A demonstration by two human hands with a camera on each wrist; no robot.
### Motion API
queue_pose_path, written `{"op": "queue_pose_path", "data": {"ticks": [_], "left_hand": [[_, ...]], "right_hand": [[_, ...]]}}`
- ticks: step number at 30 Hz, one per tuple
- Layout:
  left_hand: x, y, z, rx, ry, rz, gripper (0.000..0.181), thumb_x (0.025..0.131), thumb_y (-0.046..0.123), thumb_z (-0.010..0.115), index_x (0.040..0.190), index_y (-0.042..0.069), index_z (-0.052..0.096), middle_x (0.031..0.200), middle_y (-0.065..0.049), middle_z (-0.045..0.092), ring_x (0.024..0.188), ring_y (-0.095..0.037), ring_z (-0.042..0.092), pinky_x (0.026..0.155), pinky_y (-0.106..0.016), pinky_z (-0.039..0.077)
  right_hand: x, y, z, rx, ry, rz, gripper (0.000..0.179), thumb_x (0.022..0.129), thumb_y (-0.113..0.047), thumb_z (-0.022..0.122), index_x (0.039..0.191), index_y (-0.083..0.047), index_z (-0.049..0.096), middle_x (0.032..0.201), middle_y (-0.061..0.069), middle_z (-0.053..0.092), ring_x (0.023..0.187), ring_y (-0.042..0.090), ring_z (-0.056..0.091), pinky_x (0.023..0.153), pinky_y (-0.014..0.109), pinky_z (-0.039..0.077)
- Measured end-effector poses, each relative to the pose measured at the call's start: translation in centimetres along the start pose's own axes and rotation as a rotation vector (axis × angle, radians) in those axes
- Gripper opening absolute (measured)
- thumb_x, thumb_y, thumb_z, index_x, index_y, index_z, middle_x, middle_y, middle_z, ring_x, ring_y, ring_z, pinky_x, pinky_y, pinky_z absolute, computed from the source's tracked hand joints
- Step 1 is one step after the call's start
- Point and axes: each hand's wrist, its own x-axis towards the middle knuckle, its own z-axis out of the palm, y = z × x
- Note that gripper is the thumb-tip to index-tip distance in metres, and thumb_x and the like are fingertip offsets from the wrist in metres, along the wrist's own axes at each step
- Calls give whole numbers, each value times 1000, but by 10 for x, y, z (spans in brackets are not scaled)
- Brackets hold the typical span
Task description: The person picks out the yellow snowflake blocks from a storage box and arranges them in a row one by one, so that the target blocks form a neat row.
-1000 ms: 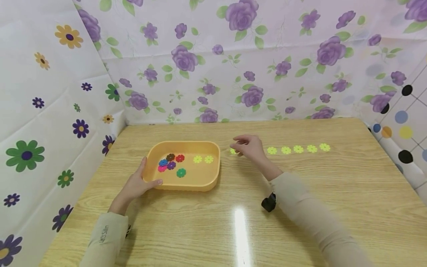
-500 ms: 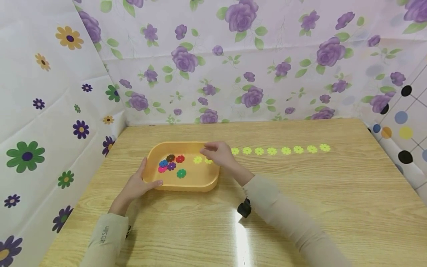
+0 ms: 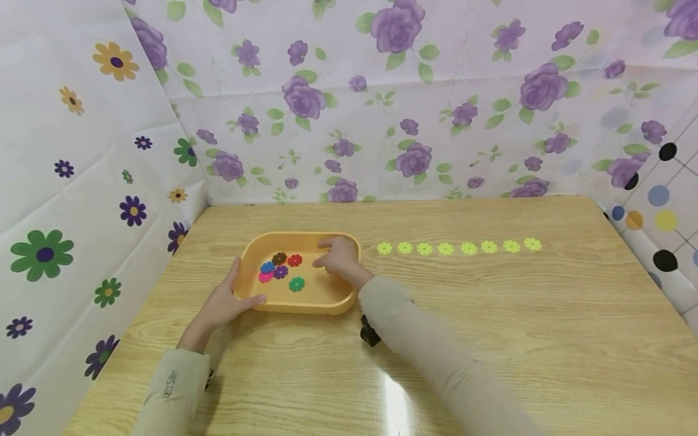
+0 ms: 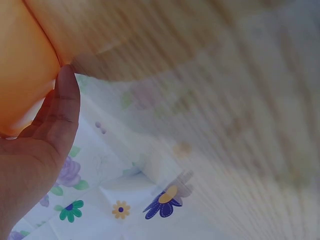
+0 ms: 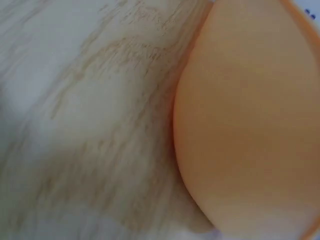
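Observation:
A yellow-orange plastic tray (image 3: 305, 309) stands on the table with several flower-shaped discs inside. My left hand (image 3: 220, 306) grips its left end, thumb over the front rim and fingers along the outer wall; in the left wrist view the fingers (image 4: 65, 107) touch that wall. My right hand (image 3: 339, 257) reaches down into the tray's right part, thumb and forefinger apart. Whatever lies beneath it is hidden. Left of it lie a red disc (image 3: 295, 260), a brown disc (image 3: 279, 258), a blue disc (image 3: 267, 267), a purple disc (image 3: 280, 272), a pink disc (image 3: 265, 277) and a green disc (image 3: 297, 284).
To the right of the tray, several yellow flower discs (image 3: 424, 249) lie in a spaced row across the wooden table (image 3: 518, 315). Floral sheets (image 3: 338, 103) hang behind and at the left. The right wrist view shows mostly the tray's outer wall (image 5: 245, 120).
My right hand has left the row's left end, travelled leftward and gone down into the tray, covering the two yellow discs seen there before. The left hand keeps its grip.

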Motion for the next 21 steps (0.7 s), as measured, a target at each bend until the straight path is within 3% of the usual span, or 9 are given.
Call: {"op": "queue_pose_path", "data": {"ticks": [4,7,9,11,13,15,21], "left_hand": [[0,0,0,3,-6,-12,110,77,41,70,145,11,-11,147,-29,6,130,-48,16,102,-61,17],[-1,1,0,6,-10,-16,110,77,41,70,145,10,-12,147,-28,4,130,-48,14,102,-61,16],[-2,1,0,7,-9,-21,110,78,40,69,145,10,-12,147,-28,4,131,-48,13,102,-61,15],[-3,1,0,9,-7,-16,109,78,39,69,145,9,-11,147,-28,3,130,-49,13,102,-61,15],[-3,2,-1,15,-9,-13,109,78,39,69,145,9,-11,147,-29,5,130,-49,14,102,-62,16],[-2,3,-1,20,-10,-7,109,78,39,69,145,10,-11,146,-29,5,130,-49,14,102,-62,16],[0,3,0,20,-8,-20,109,77,41,70,145,11,-11,147,-29,5,130,-49,14,102,-61,16]], "right_hand": [[6,2,7,14,49,79,46,69,-1,77,113,-5,65,95,12,68,38,9,47,37,16,38],[8,4,10,-32,81,91,44,67,-1,78,109,-8,67,103,10,67,41,11,52,39,17,42],[9,5,12,-114,84,72,42,67,-4,79,108,-10,68,105,6,67,53,13,60,49,18,48],[10,6,13,-241,87,36,42,67,-10,79,108,-13,69,108,1,66,77,15,64,68,21,51],[11,7,14,-358,91,7,42,67,-14,79,108,-15,69,109,-3,66,98,17,60,85,22,45],[15,9,15,-461,94,-9,42,67,-18,79,108,-17,69,108,-7,66,109,18,53,93,22,39],[40,23,20,-543,56,17,36,67,-21,79,102,-25,72,103,-13,66,104,15,56,91,27,41]]}}
